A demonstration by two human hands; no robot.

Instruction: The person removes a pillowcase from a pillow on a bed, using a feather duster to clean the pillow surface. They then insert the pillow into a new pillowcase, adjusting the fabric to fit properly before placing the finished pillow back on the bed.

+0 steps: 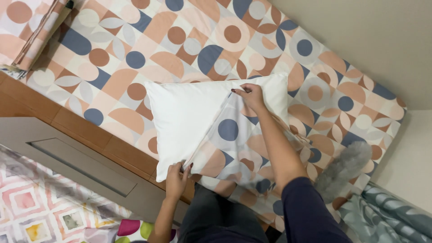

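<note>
Pillow: white pillow (184,112) lies on the bed (135,49), half inside a patterned pillowcase (238,144) covering its right, near part
Left hand: left hand (177,179) pinches the pillowcase edge at the pillow's near corner; fingers curled tight on cloth
Right hand: right hand (251,95) grips the pillowcase edge at the pillow's far side; fingers closed on it
Nearby: grey duster (344,168) lies right of the pillow on the bed; folded patterned cloth (27,31) far left

- My bed (189,40) wears a sheet of peach, blue and brown circles.
- Along its near edge runs a wooden frame (67,121), then a grey panel (76,157).
- Beyond its far side, a plain beige wall (369,36).
</note>
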